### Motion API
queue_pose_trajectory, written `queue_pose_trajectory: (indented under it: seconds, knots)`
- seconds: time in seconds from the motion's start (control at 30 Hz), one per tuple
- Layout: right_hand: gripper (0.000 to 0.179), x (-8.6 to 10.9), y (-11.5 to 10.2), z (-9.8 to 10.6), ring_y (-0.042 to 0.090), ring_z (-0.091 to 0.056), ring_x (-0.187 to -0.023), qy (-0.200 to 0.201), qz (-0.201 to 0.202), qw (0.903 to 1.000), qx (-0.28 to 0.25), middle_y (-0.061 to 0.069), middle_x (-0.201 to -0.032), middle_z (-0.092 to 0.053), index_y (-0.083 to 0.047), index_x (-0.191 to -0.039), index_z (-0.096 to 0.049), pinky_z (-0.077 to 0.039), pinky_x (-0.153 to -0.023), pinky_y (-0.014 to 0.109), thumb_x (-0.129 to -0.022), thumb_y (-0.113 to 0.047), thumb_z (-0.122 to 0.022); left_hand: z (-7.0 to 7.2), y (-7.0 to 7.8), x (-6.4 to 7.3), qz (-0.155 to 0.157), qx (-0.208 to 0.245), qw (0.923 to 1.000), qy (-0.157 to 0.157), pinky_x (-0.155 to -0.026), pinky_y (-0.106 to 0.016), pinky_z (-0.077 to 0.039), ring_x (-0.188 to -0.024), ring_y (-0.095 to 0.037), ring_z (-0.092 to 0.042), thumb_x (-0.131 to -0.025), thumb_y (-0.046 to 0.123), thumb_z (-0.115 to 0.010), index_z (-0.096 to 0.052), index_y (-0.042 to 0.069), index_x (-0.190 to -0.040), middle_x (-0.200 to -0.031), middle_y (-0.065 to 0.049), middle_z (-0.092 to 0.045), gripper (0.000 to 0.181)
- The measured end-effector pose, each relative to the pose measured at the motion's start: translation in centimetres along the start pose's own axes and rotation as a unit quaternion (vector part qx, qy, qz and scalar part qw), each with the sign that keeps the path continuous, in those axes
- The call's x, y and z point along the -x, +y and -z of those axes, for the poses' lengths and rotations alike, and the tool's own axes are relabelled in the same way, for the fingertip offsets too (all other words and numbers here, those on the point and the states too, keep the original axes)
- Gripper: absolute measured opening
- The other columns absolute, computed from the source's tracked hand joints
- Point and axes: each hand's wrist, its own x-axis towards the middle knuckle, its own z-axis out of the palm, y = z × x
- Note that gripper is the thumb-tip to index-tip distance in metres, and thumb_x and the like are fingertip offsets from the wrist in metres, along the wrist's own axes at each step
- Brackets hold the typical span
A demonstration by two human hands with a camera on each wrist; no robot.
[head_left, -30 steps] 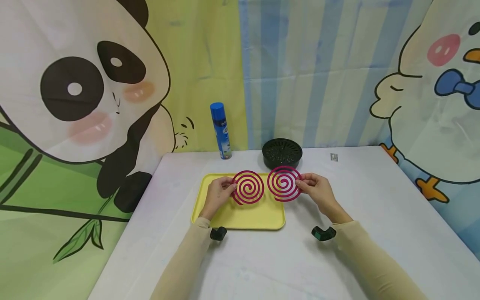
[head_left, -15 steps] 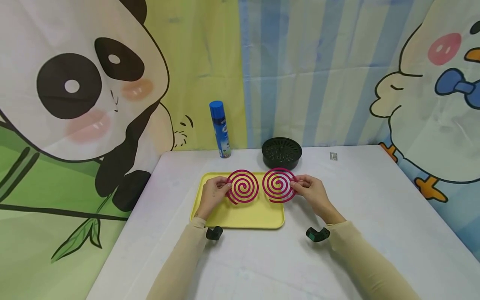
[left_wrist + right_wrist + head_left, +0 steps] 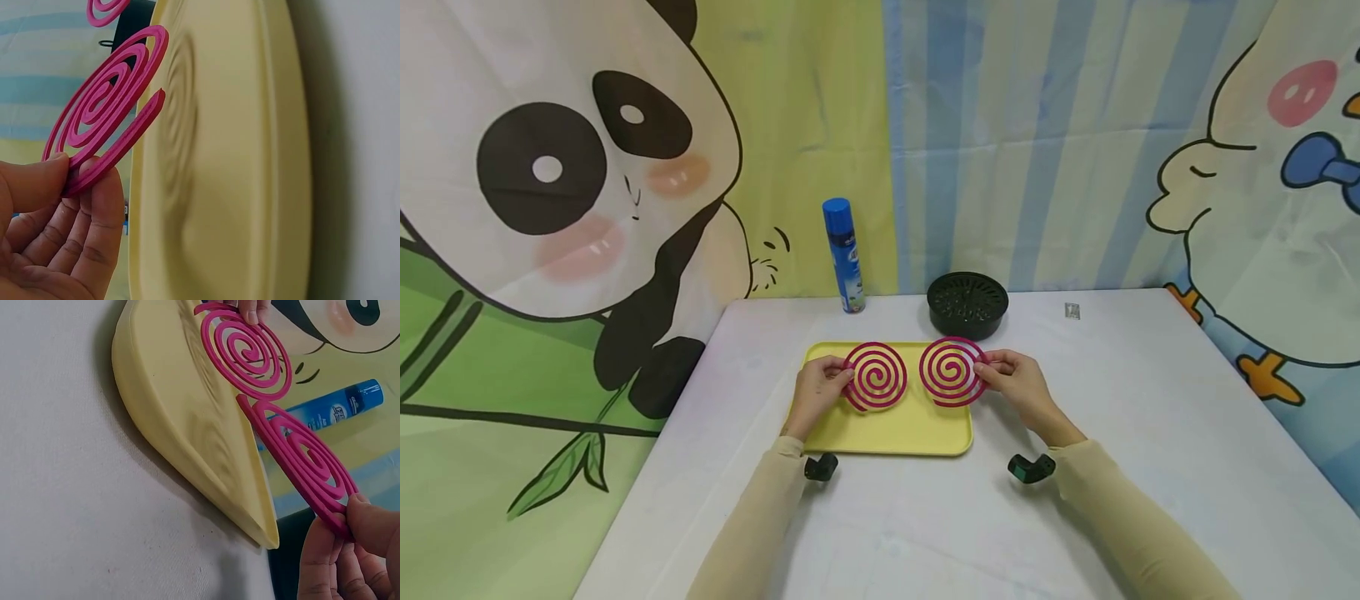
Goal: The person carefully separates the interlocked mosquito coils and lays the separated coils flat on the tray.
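Observation:
Two magenta mosquito coils hang side by side above the yellow tray (image 3: 880, 437), apart from each other. My left hand (image 3: 814, 393) pinches the left mosquito coil (image 3: 876, 377) at its outer left edge between thumb and fingers. The right mosquito coil (image 3: 952, 365) is gripped at its right edge by my right hand (image 3: 1026, 393). In the left wrist view, the thumb lies on the near coil (image 3: 128, 134) and the fingers curl behind it. The right wrist view has thumb and fingers pinching the lower coil (image 3: 290, 465). Shadows of the coils fall on the tray.
Behind the tray stands a round black container (image 3: 967, 310) with a slotted top. A blue spray can (image 3: 847, 262) is upright at the table's back edge. Farther right lies a small silvery piece (image 3: 1072, 311). A printed curtain (image 3: 985, 150) rises behind the white table (image 3: 917, 533).
Both hands have shifted left with their coils, the left one a little more, so the gap between the coils has widened slightly. Both grips stay the same.

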Motion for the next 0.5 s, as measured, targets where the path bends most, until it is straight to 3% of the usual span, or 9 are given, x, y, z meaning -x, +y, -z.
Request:
queue_pose_trajectory:
  seconds: [0.2,0.5]
  knots:
    - [0.040,0.0,-0.4,-0.6,0.009,-0.066,-0.084,-0.001,0.001,1.0000,-0.001,0.003,-0.095,-0.069,0.004,-0.123,-0.059,-0.061,-0.078,0.022,-0.096,-0.021,-0.072,0.3,-0.5,-0.1,-0.001,-0.021,0.9998,0.006,-0.064,-0.018,-0.053,-0.075,-0.013,-0.066,-0.094,0.010,-0.072,-0.073,-0.001,-0.103,-0.091,-0.013,-0.074,0.014]
    - [0.036,-0.1,-0.3,-1.4,0.008,-0.066,-0.082,-0.008,0.006,0.9999,-0.010,0.001,-0.091,-0.068,0.004,-0.121,-0.060,-0.061,-0.077,0.023,-0.096,-0.020,-0.071,0.5,-1.0,-0.1,0.015,-0.032,0.9994,0.004,-0.068,-0.021,-0.053,-0.078,-0.015,-0.066,-0.093,0.012,-0.073,-0.074,0.001,-0.103,-0.091,-0.011,-0.073,0.015]
